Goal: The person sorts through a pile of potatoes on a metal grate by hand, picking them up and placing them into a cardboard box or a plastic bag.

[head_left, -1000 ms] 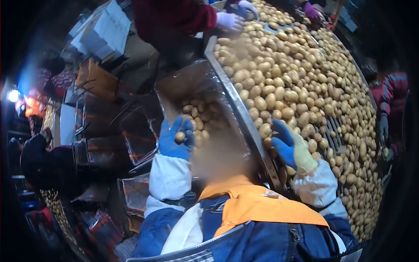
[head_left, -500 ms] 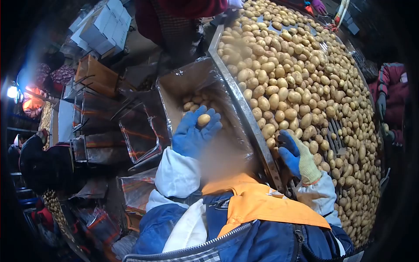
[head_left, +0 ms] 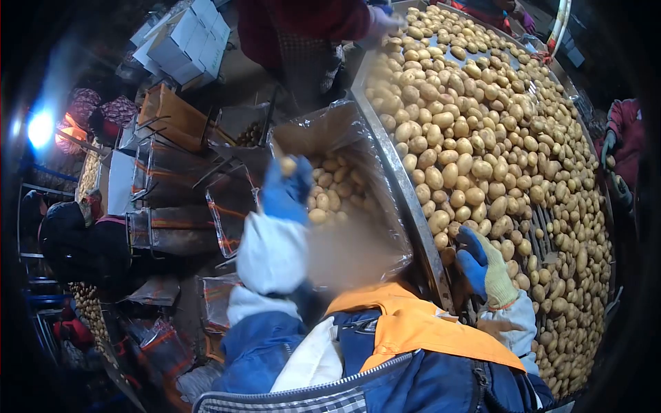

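Observation:
My left hand (head_left: 285, 195), in a blue glove, holds a small potato (head_left: 288, 165) at its fingertips; motion blurs the fingers somewhat. It is over the left side of a plastic-lined box (head_left: 313, 141), where several loose potatoes (head_left: 336, 184) lie. On the sorting table, my right hand (head_left: 485, 267), in a blue-and-yellow glove, rests near the metal edge (head_left: 399, 182) with fingers apart and nothing in them. Potatoes (head_left: 475, 165) cover most of the tabletop around it.
Lined crates (head_left: 172, 168) with metal handles stand to the left, white cartons (head_left: 189, 45) behind them. A co-worker in a dark red top (head_left: 310, 24) reaches over the table's far corner. Another person (head_left: 625, 134) stands across it at right. A bright lamp (head_left: 40, 129) shines at far left.
My left hand has swung left with the potato, uncovering more potatoes in the box. My right hand stays at nearly the same spot by the table edge. The whole view has shifted slightly.

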`<state>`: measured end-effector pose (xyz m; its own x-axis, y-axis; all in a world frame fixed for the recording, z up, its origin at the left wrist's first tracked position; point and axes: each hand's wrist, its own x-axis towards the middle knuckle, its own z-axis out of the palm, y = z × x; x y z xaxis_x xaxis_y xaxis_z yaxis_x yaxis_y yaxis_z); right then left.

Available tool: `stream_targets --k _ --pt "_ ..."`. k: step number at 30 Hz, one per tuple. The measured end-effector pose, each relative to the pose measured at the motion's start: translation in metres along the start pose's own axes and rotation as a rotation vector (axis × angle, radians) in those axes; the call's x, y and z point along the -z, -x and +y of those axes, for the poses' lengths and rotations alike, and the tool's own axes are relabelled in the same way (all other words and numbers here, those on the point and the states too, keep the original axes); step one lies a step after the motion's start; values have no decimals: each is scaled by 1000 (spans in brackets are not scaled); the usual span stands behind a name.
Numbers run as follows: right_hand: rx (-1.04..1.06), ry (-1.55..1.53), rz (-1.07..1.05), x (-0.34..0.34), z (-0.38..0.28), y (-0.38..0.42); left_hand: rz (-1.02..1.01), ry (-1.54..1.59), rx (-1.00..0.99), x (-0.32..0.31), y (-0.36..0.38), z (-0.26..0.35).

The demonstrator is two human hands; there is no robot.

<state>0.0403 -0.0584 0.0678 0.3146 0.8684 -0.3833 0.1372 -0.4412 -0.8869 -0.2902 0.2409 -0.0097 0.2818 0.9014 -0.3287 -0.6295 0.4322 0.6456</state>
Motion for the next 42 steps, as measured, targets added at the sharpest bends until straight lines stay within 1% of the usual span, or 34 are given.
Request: stream_targets --k 1,2,3,4,5,7,8,9,10,11,12,13,14,15,16,17,18,19,21,22,24,25,26,27,28,29,31,32,34,35,36,38,40,42 --pt "-5 12 -4 0 0 -1 240 -66 -42 -40 -5 35" --pt "-14 10 15 -1 5 -3 265 -16 -113 -45 -25 60" --pt "26 -11 32 -3 15 -3 97 -434 -379 -20 -56 68" --pt "61 -31 78 -2 29 -1 20 -788 -711 5 -88 75" --pt "141 -3 136 1 45 3 24 -809 -715 9 -109 78" --pt "188 188 297 11 27 22 106 -308 -247 0 -103 67" --pt "231 313 380 19 33 31 147 -283 -126 -7 -93 49" --pt "191 328 449 28 33 43 139 -341 -48 -14 -72 23" --pt "22 397 508 35 32 53 114 -414 15 -20 -50 -6" --pt "-150 433 541 40 22 69 -33 -382 86 -43 -22 -20" --pt "-83 425 686 46 43 87 56 -543 111 -108 26 -43" --pt "-12 482 794 54 62 100 43 -634 415 -142 33 -52" --pt "57 545 896 65 78 112 12 -727 498 -170 48 -79" --pt "115 721 901 78 87 125 -69 -823 362 -193 84 -102" --pt "-69 702 857 82 77 141 -428 -774 250 -173 88 -133" --pt "-127 773 832 85 77 148 -851 -1051 -163 -176 90 -158" --pt "-153 803 789 85 81 152 -1033 -1146 55 -201 105 -158" --pt "-177 834 745 86 84 156 -1407 -1201 -474 -215 98 -193" --pt "-171 872 578 78 91 151 -1592 -1460 -578 -238 123 -214" --pt "-105 952 562 70 87 152 -1703 -1582 -664 -242 122 -232" --pt "5 803 549 73 80 153 -1747 -1835 -737 -259 116 -256" --pt "0 799 560 78 83 155 -1723 -1828 -664 -265 105 -263" --pt "-68 547 636 88 86 157 -1649 -1929 -652 -272 93 -268" --pt "-131 295 699 100 89 159 -1617 -1973 -714 -276 76 -268" --pt "-48 538 769 115 90 159 -1580 -2016 -771 -277 61 -266" --pt "-27 623 811 129 92 154 -1581 -2016 -777 -274 47 -272" --pt "-15 766 865 159 95 146 -1529 -1940 -944 -264 27 -293" --pt "34 794 897 172 109 137 -1548 -2017 -724 -289 35 -276" --pt "-51 848 831 194 103 120 -1476 -2165 -708 -306 19 -273" --pt "-44 851 830 206 104 108 -1437 -2107 -791 -296 2 -284" --pt "-64 843 810 216 109 95 -1428 -2110 -791 -298 4 -282" --pt "-79 837 786 231 107 71 -1377 -2085 -662 -300 11 -277" --pt "-318 699 618 238 93 45 -1293 -1882 -801 -295 37 -263" --pt "-362 715 572 240 100 25 -1266 -1579 -836 -283 57 -262"
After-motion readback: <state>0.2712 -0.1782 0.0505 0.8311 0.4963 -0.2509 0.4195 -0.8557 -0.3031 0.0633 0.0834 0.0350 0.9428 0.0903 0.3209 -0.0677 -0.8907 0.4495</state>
